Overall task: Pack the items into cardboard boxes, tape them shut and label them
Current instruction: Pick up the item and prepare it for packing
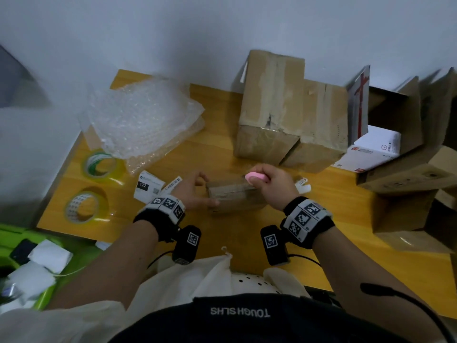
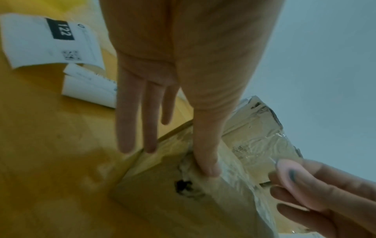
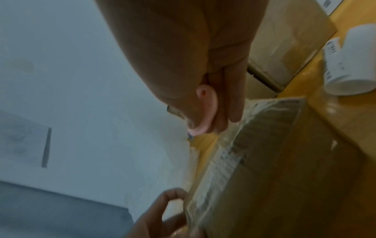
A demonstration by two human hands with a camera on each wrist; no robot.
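A small cardboard box (image 1: pixel 235 196) wrapped in clear tape lies on the wooden table (image 1: pixel 222 233) in front of me. My left hand (image 1: pixel 206 189) grips its left end, thumb (image 2: pixel 205 161) on the near taped edge and fingers (image 2: pixel 150 120) down the far side. My right hand (image 1: pixel 259 180) holds a small pink cutter (image 1: pixel 256 177) in curled fingers just above the box's right top edge. The cutter (image 3: pixel 203 112) points down at the taped seam (image 3: pixel 223 161). Its blade tip is too blurred to make out.
Two taped large boxes (image 1: pixel 284 107) stand behind. Bubble wrap (image 1: pixel 141 120) and two tape rolls (image 1: pixel 102 165) (image 1: pixel 85 206) lie at the left, printed labels (image 1: pixel 148 185) beside my left wrist. Open cartons (image 1: pixel 408 169) and a white box (image 1: pixel 371 152) crowd the right. A green bin (image 1: pixel 37 256) sits lower left.
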